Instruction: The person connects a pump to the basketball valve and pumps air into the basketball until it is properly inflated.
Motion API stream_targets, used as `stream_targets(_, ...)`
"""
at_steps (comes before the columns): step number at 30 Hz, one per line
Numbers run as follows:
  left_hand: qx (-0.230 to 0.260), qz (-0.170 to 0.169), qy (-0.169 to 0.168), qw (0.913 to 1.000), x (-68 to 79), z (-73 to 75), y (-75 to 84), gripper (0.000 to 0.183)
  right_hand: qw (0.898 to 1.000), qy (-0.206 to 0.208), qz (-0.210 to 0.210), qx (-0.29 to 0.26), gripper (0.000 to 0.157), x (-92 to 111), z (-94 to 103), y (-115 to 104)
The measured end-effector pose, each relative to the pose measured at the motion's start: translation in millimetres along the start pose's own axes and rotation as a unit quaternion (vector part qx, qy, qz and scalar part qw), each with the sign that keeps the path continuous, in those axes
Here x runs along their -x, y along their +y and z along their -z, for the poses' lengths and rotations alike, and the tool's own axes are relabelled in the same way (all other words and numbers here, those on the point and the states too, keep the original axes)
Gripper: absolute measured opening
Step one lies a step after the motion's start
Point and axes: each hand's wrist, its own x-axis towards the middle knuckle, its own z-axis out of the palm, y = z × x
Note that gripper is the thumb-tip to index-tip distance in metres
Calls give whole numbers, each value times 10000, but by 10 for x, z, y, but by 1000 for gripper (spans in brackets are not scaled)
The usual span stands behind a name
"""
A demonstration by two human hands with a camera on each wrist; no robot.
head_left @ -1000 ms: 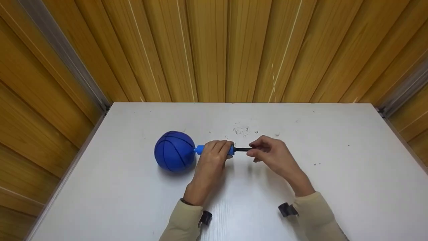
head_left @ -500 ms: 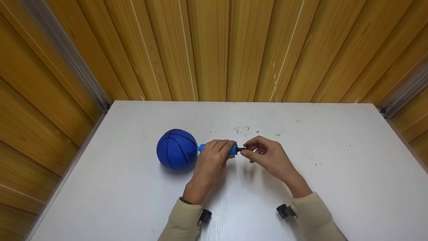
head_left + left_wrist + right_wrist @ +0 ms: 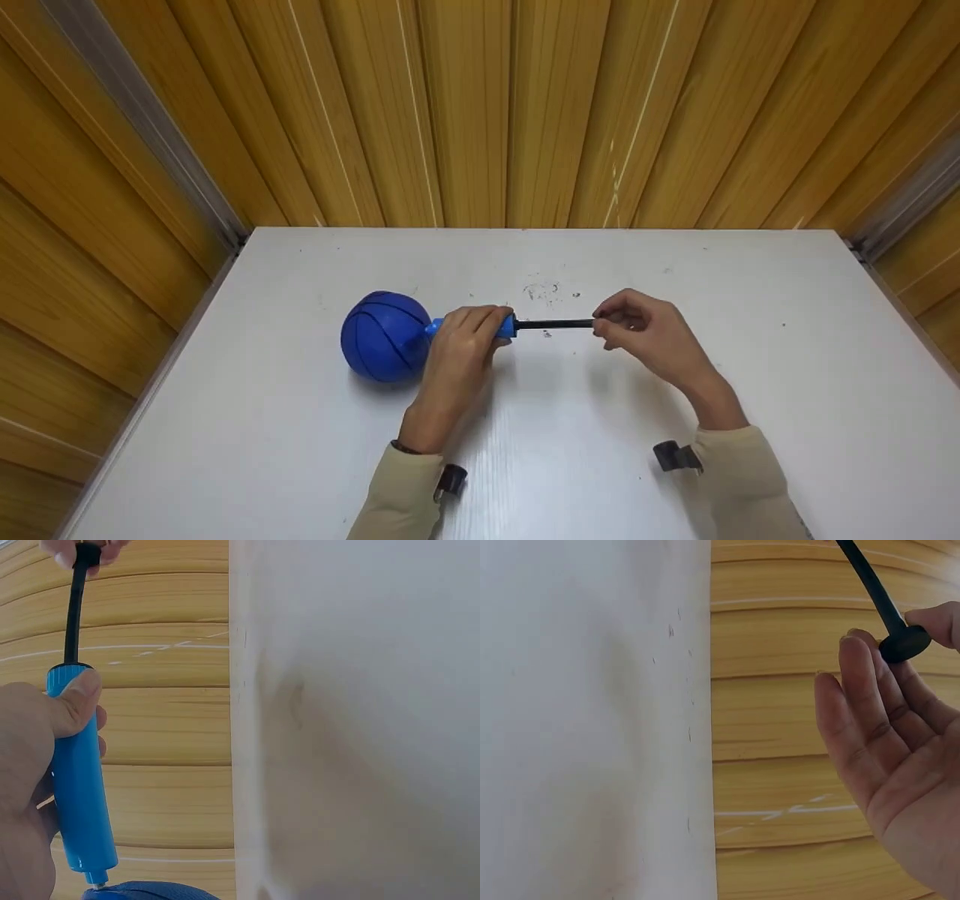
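My left hand [image 3: 463, 349] grips the blue barrel of a hand air pump [image 3: 81, 772], held level in the head view. The pump's nozzle end meets the right side of a blue ball [image 3: 384, 337] with black basketball lines. A long stretch of black plunger rod [image 3: 555, 324] shows out of the barrel's other end. At the rod's tip my right hand [image 3: 652, 334] pinches the round black end knob [image 3: 905, 643] between thumb and fingers, the other fingers loosely bent below it. Part of the barrel is hidden behind the left hand.
All of this is over a white table [image 3: 262, 450] with dark scuff marks near its far side. A wood-patterned wall [image 3: 472, 112] rises behind the table's back edge, with more panels at both sides. Each wrist wears a small black camera [image 3: 452, 480].
The right hand first pushed the rod into the barrel, then drew it far out to the right. The ball and left hand shifted slightly right, then back left.
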Motion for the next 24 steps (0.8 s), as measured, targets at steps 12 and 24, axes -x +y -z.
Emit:
stream_targets(12, -31, 94, -74, 9999, -9, -6, 37, 36, 9990, -400, -166, -138, 26, 9, 33, -3)
stream_targets(24, -76, -29, -205, 9998, -3, -46, 124, 37, 9996, -138, 174, -193, 25, -53, -414, -36)
